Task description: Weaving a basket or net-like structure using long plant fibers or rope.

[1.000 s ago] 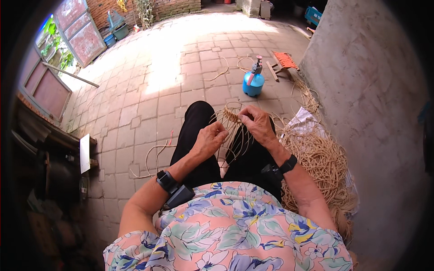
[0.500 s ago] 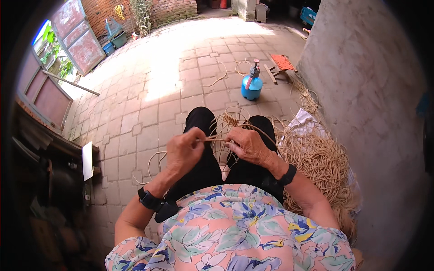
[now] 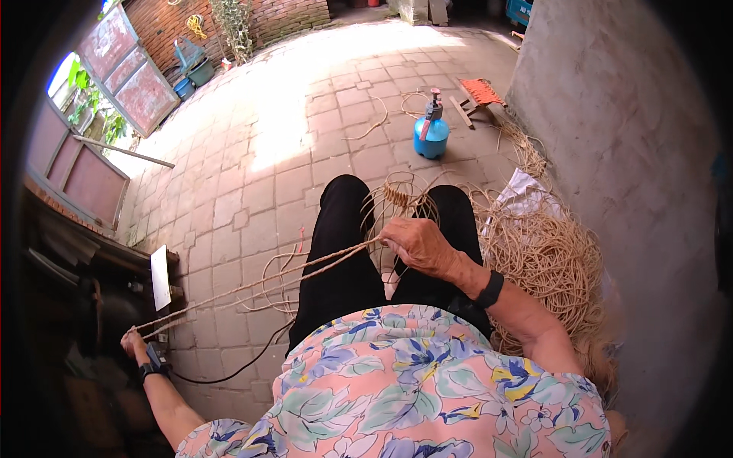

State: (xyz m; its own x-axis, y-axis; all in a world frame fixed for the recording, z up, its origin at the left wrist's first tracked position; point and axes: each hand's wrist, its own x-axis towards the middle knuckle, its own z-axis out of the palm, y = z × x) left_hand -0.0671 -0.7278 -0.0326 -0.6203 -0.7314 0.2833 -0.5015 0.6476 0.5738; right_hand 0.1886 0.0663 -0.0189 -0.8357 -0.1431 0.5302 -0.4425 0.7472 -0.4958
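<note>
Nearest my view lay the shirt (image 3: pixel 427 382), floral and loose, with dark trousers (image 3: pixel 336 229) beyond it. I had the left hand (image 3: pixel 134 342) far out to the side, low by the shaded clutter; it was small in the view, but its fingers looked closed on the cord (image 3: pixel 305 267). A black cable (image 3: pixel 229 379) trailed from near that wrist toward the lap.

The right hand (image 3: pixel 420 246) was over the thighs, curled narrow around the other end of that stretch, its fingertips partly hidden from me. Between the two hands the cord ran as two tan strands, nearly straight.

Just past the right hand, between the knees, was a cage of thin loops with a tightly wound coil (image 3: pixel 395 195) at its far side. I judged the cord light and bendable, rough enough not to slip, with some spring in the loops. I would have gripped the strands close to where they left the loops, and pinched the coil rather than the loops, which could deform.

Beside the right leg spread a tangled heap (image 3: pixel 538 267) of similar cord, partly on a white sack (image 3: pixel 521 188). Farther off stood a blue sprayer (image 3: pixel 431 139), then an orange-topped stool (image 3: pixel 481 92), and at the back a brick wall (image 3: pixel 164 34).
</note>
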